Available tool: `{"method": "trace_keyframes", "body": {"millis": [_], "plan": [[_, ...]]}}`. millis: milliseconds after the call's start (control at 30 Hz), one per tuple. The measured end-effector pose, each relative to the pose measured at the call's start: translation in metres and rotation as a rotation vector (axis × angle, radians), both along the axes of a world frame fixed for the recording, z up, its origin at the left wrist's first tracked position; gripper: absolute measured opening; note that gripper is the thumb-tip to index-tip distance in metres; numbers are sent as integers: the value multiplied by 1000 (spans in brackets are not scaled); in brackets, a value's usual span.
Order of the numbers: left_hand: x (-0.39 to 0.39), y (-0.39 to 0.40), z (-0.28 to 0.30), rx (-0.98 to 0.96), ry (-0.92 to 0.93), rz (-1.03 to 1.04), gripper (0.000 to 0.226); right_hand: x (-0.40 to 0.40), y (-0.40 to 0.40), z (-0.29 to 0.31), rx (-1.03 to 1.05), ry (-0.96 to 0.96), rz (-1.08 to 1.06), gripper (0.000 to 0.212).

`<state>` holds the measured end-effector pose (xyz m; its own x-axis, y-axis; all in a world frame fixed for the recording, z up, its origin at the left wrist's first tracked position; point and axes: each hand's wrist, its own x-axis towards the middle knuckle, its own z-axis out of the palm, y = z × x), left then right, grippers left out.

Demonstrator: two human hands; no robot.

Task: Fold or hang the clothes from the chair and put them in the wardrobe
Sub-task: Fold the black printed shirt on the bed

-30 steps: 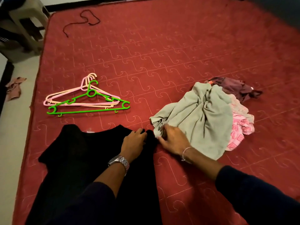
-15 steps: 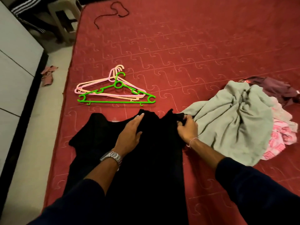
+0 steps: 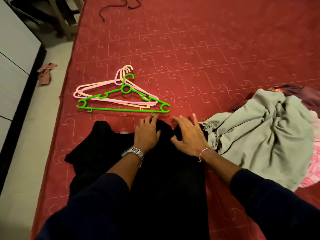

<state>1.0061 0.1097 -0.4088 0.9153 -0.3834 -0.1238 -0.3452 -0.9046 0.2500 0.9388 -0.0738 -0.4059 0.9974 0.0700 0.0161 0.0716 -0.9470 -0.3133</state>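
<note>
A black garment (image 3: 103, 153) lies spread on the red mattress (image 3: 207, 58) in front of me. My left hand (image 3: 147, 134) rests flat on its top edge with the fingers spread. Beside it my right hand (image 3: 188, 135) also lies flat on the black cloth, fingers straight, close to the grey-green garment. Neither hand grips anything. A green hanger (image 3: 124, 101) lies just beyond my fingertips, on top of pink hangers (image 3: 103, 87).
A crumpled grey-green garment (image 3: 268, 134) lies to the right, over a pink patterned cloth (image 3: 313, 175) and a maroon one (image 3: 304, 96). A dark cord (image 3: 117, 6) lies at the mattress's far end. Left are the wardrobe front (image 3: 13, 63), a rag (image 3: 45, 73) on the floor and a chair leg (image 3: 64, 19).
My right hand has let go of the black garment's edge and now lies flat on it. Both hands have slid up to its top edge. The view has shifted left.
</note>
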Motion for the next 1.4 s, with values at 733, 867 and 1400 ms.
{"method": "trace_keyframes", "body": {"millis": [733, 867, 1400], "plan": [[126, -10, -25, -151, -55, -57, 35, 119, -64, -27, -205, 93, -381, 58], [110, -15, -18, -73, -149, -6, 46, 100, -50, -13, -289, -79, -373, 42], [-64, -46, -10, -134, -241, -610, 30, -104, -10, -10, -9, -13, -256, 25]]}}
